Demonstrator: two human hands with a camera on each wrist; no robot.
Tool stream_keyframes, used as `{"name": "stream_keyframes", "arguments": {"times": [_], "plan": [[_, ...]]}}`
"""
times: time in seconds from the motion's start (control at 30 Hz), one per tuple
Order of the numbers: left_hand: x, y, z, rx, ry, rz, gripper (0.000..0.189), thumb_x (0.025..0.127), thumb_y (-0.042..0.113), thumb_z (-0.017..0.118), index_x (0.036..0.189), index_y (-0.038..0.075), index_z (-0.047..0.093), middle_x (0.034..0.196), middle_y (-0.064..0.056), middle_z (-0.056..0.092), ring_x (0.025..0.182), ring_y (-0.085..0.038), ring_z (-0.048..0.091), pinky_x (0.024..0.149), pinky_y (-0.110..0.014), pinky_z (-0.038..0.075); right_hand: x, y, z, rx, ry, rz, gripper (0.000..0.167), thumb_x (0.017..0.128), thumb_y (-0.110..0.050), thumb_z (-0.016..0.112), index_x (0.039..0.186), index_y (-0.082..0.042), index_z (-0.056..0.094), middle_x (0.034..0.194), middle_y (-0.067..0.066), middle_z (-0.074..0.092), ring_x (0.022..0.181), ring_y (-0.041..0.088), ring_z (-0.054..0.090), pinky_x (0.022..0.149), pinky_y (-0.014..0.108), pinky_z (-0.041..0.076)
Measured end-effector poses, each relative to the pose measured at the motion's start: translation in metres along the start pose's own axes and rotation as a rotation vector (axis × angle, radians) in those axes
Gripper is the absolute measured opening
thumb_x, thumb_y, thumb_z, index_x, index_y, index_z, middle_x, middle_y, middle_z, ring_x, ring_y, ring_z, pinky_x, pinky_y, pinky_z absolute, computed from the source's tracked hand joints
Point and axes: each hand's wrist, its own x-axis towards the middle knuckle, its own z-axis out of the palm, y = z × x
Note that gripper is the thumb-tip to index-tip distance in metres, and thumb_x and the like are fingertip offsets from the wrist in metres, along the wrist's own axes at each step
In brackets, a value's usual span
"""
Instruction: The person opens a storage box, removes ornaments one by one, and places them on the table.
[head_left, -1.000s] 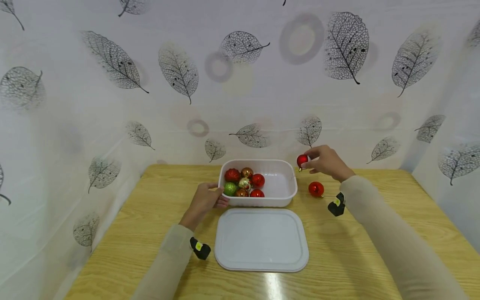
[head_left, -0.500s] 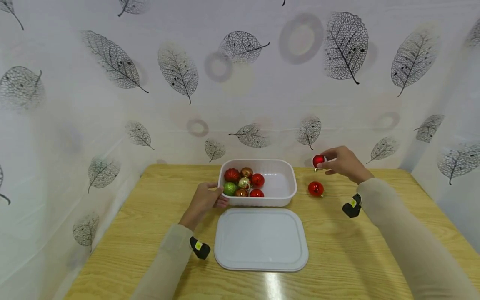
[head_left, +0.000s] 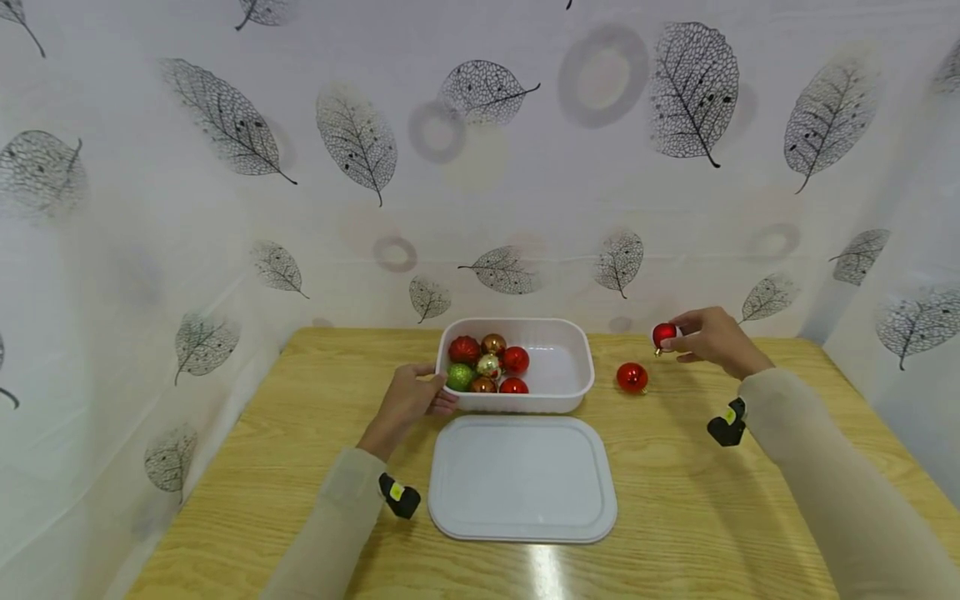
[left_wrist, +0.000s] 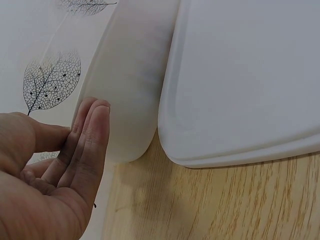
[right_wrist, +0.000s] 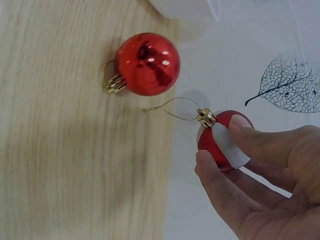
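Note:
My left hand (head_left: pixel 408 396) grips the left end of a white plastic container (head_left: pixel 566 404), its thumb at the rim and fingers along the outer wall. The same hand (left_wrist: pixel 65 165) and container wall (left_wrist: pixel 132 85) fill much of the left wrist view. Several Christmas balls, red, copper, patterned gold and a green one (head_left: pixel 460 377), lie in the container's left half. My right hand (head_left: pixel 712 340) pinches a red Christmas ball (head_left: pixel 663 335) above the table. In the right wrist view this ball (right_wrist: pixel 207 145) shows a silvery-white band, a gold cap and a string loop.
A shiny red Christmas ball (head_left: pixel 632 378) lies on the wooden table (head_left: pixel 300 467) right of the container. In front of the container a white lid (head_left: pixel 522 479) lies flat. A leaf-patterned curtain (head_left: pixel 525 192) hangs behind the table.
My right hand has carried the red Christmas ball rightward, away from the container and past the ball on the table, and slightly lower. The left hand and container have stayed put.

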Motion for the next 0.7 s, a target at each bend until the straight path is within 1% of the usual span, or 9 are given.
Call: {"name": "stream_keyframes", "arguments": {"times": [0.23, 0.37, 0.53, 0.7], "plan": [[0.000, -0.001, 0.001, 0.000, 0.001, 0.002, 0.043, 0.104, 0.007, 0.055, 0.143, -0.012, 0.047, 0.081, -0.018, 0.073, 0.066, -0.020, 0.072, 0.065, -0.032, 0.065, -0.003, 0.018, 0.005, 0.029, -0.020, 0.012, 0.056, 0.097, -0.006, 0.067, 0.138, 0.023, 0.042, 0.124, 0.040, 0.054, 0.096, 0.034, 0.070, 0.082, 0.043, 0.064], [0.001, -0.001, 0.001, 0.005, 0.000, 0.000, 0.044, 0.105, 0.008, 0.055, 0.143, -0.012, 0.047, 0.081, -0.018, 0.073, 0.067, -0.021, 0.073, 0.066, -0.034, 0.066, -0.005, 0.025, 0.010, 0.025, -0.034, 0.014, 0.058, 0.097, -0.006, 0.068, 0.138, 0.024, 0.041, 0.125, 0.041, 0.053, 0.098, 0.036, 0.070, 0.084, 0.045, 0.063], [0.000, -0.001, 0.000, -0.002, -0.007, 0.006, 0.044, 0.105, 0.008, 0.055, 0.143, -0.012, 0.047, 0.081, -0.018, 0.073, 0.067, -0.021, 0.073, 0.068, -0.036, 0.066, -0.007, 0.032, 0.016, 0.029, -0.045, 0.026, 0.057, 0.096, -0.005, 0.069, 0.137, 0.024, 0.042, 0.124, 0.041, 0.053, 0.095, 0.035, 0.070, 0.082, 0.045, 0.064], [0.000, -0.002, 0.000, -0.035, -0.027, 0.032, 0.043, 0.105, 0.006, 0.053, 0.142, -0.014, 0.047, 0.079, -0.020, 0.073, 0.065, -0.020, 0.073, 0.064, -0.034, 0.066, -0.007, 0.039, 0.021, 0.034, -0.048, 0.048, 0.058, 0.096, -0.006, 0.069, 0.138, 0.023, 0.041, 0.126, 0.042, 0.051, 0.089, 0.032, 0.071, 0.079, 0.044, 0.065]]}}
